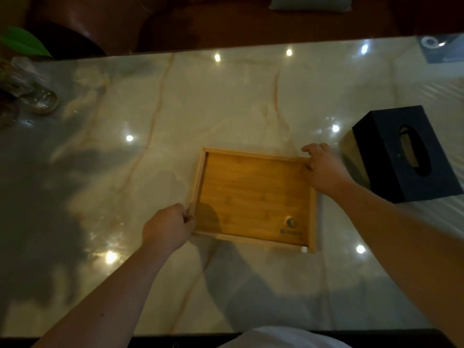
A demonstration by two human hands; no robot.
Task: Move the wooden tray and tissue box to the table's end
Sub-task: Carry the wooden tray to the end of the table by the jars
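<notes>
Both arms reach out over the marble table. The left hand is curled around the near left corner of the wooden tray, fingers closed on its rim. The right hand grips the far right corner, thumb inside the rim. The tray lies flat mid-table; the dark tissue box stands just beside it, to the right.
</notes>
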